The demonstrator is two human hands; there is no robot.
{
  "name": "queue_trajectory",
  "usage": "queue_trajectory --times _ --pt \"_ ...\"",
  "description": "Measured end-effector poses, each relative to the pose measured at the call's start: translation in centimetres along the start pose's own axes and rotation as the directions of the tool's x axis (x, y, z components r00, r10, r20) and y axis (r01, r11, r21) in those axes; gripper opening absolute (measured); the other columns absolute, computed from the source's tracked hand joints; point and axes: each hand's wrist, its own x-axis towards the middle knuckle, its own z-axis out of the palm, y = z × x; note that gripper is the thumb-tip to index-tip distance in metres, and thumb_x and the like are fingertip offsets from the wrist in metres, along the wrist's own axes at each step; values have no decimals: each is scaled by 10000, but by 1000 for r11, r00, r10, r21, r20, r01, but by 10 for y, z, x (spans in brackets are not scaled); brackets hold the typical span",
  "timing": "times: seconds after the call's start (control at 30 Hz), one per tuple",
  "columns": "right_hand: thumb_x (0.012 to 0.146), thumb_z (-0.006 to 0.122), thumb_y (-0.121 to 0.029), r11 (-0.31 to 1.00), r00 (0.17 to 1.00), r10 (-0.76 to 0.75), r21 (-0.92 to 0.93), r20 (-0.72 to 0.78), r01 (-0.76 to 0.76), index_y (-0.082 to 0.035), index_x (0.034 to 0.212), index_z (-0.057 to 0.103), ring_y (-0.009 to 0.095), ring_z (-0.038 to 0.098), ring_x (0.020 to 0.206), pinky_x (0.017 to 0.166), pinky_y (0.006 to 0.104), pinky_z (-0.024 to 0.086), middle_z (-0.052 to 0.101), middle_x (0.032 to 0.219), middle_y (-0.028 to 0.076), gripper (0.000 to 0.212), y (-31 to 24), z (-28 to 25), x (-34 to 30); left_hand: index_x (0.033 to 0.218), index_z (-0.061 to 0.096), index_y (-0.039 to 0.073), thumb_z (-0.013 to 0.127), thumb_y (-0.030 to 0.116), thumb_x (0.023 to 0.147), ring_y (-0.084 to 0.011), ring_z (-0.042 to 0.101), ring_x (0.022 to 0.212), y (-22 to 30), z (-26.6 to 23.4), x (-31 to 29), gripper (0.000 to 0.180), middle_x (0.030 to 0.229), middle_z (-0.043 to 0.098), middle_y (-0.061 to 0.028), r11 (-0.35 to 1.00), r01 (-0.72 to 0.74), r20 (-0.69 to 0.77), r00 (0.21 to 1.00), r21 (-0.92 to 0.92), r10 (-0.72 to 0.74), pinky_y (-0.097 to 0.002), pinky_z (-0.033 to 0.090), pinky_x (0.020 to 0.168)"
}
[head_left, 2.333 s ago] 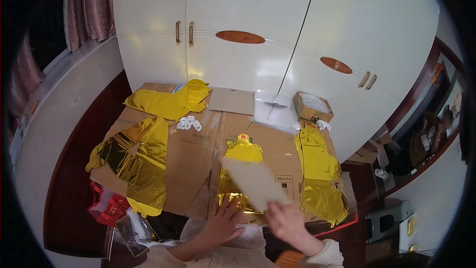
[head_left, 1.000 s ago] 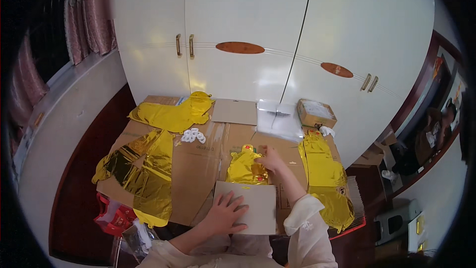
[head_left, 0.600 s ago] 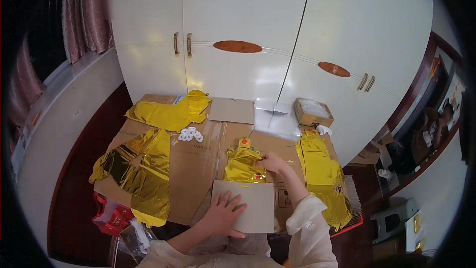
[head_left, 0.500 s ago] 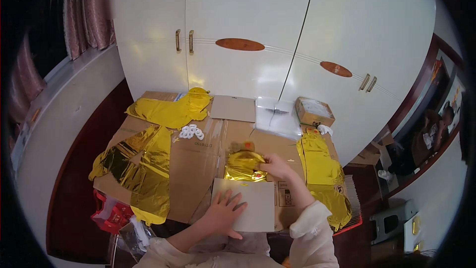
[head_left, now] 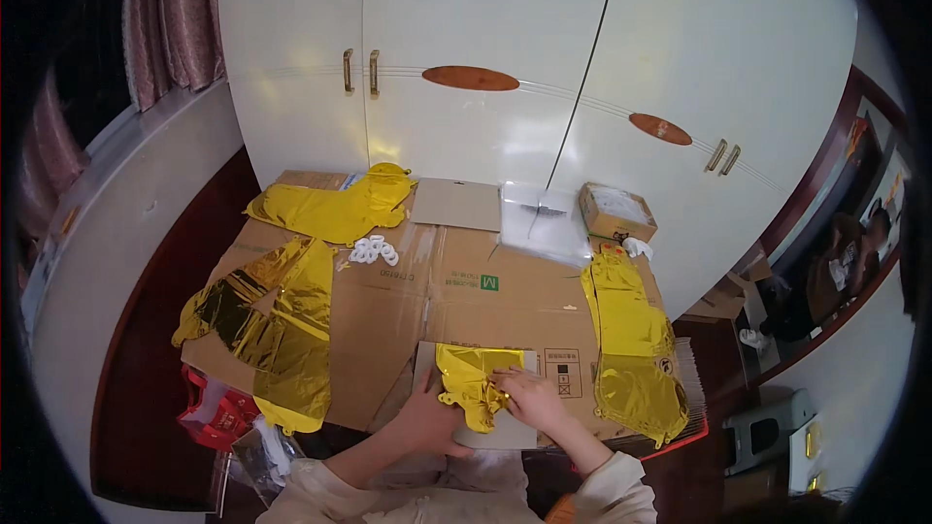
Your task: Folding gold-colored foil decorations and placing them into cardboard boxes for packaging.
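Observation:
A folded, crinkled gold foil balloon (head_left: 473,376) lies on a grey card (head_left: 500,437) at the near edge of the cardboard-covered table. My right hand (head_left: 534,401) comes in from the right, its fingers closed on the foil's right side. My left hand (head_left: 431,419) rests on the card's left edge, thumb apart from the fingers. Some of its fingertips are hidden beside the foil. More flat gold foil balloons lie about: one at the far left (head_left: 335,212), one at the left (head_left: 291,315) and one at the right (head_left: 631,330).
White rings (head_left: 374,250) lie in a small pile left of centre. Along the back are another grey card (head_left: 456,206), clear plastic sheets (head_left: 544,223) and a small cardboard box (head_left: 618,212). A white cabinet (head_left: 466,136) stands behind. A red bag (head_left: 218,415) hangs at the near left.
My right hand has brought the gold foil balloon nearer, from beyond the grey card down onto it. My left hand has shifted to the card's left edge, no longer spread over its middle.

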Motion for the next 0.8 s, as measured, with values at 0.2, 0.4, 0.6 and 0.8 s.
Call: queue_trajectory --times 0.2,0.4,0.6,0.8 --pt "791 607 -17 998 1000 -16 -58 -19 15 -30 958 630 244 665 1079 946 377 540 705 1107 106 170 -8 3 -6 1422 465 130 615 734 721 -432 259 1423 0 2 0 938 1502 386 -172 999 -7 -3 1000 34 7 -668 114 1135" --pt "809 610 -44 991 999 -35 -125 0 35 -23 963 650 218 671 1081 936 363 544 706 1118 108 161 -13 5 -9 1431 450 115 613 729 719 -390 299 1413 -1 10 0 955 1484 415 -155 998 6 -55 998 57 -2 -662 106 1144" --pt "759 658 -49 996 1000 -8 -86 7 8 -50 999 663 228 656 1107 961 364 533 694 1156 84 240 -9 9 -12 1425 460 116 612 733 718 -368 300 1417 0 14 0 950 1468 441 -136 997 5 -97 995 83 3 -669 96 1141" --pt "796 666 -78 997 997 53 58 -59 -49 -56 1006 672 263 670 1048 906 375 540 698 1119 105 211 -3 6 -10 1469 394 123 580 769 722 -406 282 1420 4 0 2 1005 1504 377 -182 995 28 90 995 99 -37 -666 114 1136"
